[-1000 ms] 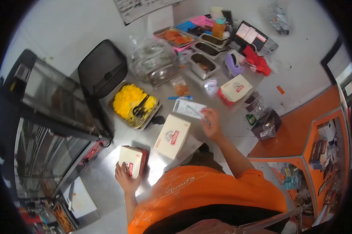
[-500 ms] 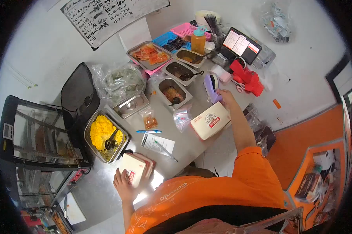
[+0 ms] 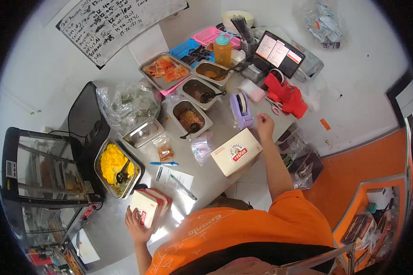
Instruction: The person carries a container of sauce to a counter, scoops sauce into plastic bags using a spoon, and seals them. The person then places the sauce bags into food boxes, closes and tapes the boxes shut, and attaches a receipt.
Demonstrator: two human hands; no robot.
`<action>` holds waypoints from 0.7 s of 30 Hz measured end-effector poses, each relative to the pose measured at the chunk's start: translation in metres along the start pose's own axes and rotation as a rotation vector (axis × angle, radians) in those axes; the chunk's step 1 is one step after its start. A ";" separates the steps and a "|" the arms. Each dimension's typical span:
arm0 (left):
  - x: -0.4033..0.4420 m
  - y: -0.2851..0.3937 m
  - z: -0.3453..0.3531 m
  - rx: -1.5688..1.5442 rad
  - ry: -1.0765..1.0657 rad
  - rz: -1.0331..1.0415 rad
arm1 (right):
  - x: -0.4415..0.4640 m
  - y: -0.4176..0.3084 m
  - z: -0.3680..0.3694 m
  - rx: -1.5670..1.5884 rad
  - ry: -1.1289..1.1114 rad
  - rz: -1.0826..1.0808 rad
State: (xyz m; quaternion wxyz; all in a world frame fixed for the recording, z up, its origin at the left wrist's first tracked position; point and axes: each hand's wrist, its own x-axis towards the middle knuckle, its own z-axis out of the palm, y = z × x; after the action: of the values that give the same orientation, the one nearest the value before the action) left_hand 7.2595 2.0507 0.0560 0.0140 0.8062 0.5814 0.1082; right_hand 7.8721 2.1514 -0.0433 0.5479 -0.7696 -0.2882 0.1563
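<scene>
My left hand [image 3: 137, 226] curls its fingers round the near left edge of a cream and red cardboard food box [image 3: 143, 207], one of several set close together at the table's front. Beside the purple tape dispenser [image 3: 241, 111], my right hand [image 3: 264, 125] is held with its fingers pinched together. Whatever is between them, perhaps a bit of tape, is too small to make out. Below that hand, a larger closed food box [image 3: 236, 153] with a red and black chicken logo lies at the table edge.
A steel tray of yellow rice [image 3: 110, 160] stands left, near a glass warming cabinet [image 3: 51, 160]. Metal food pans [image 3: 201, 91], a tablet [image 3: 279, 52], red cloth-like material [image 3: 286, 97] and scissors [image 3: 275, 107] sit farther back. Pens and a paper slip [image 3: 175, 177] lie mid-table.
My right hand has come away from the tape dispenser to its right, fingers drawn together. My left hand stays at the smaller food box. The view has shifted slightly.
</scene>
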 end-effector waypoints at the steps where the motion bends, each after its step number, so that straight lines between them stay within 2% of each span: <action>1: 0.001 0.001 0.000 -0.015 -0.026 -0.012 | -0.003 -0.005 0.006 0.000 0.069 -0.066; 4: 0.007 0.010 -0.016 0.035 -0.125 -0.010 | 0.006 -0.006 0.030 0.315 -0.130 0.103; 6: 0.018 0.023 -0.029 0.177 -0.161 0.027 | -0.001 -0.017 0.014 0.532 -0.160 0.212; 7: 0.026 0.032 -0.031 0.098 -0.110 0.061 | -0.007 -0.024 0.008 0.643 -0.178 0.264; 10: 0.061 0.087 -0.032 -0.092 -0.005 0.158 | -0.025 -0.011 0.005 0.714 -0.216 0.019; 12: 0.089 0.126 -0.014 -0.237 -0.062 0.296 | -0.025 -0.003 0.006 0.377 -0.159 -0.005; 16: 0.148 0.227 0.027 -0.246 -0.238 0.766 | -0.020 0.004 -0.009 -0.240 0.018 -0.083; 18: 0.170 0.272 0.052 -0.214 -0.282 0.888 | -0.031 0.011 -0.019 -0.108 0.036 -0.052; 21: 0.185 0.317 0.079 -0.158 -0.298 0.902 | -0.067 0.013 -0.037 0.132 0.012 0.004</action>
State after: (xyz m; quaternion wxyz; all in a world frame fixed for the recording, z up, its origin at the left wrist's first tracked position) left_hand 7.6263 2.1306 0.0557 0.1101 0.9812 0.1555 0.0304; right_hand 7.8436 2.0790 -0.0473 0.5989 -0.7334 -0.2722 0.1714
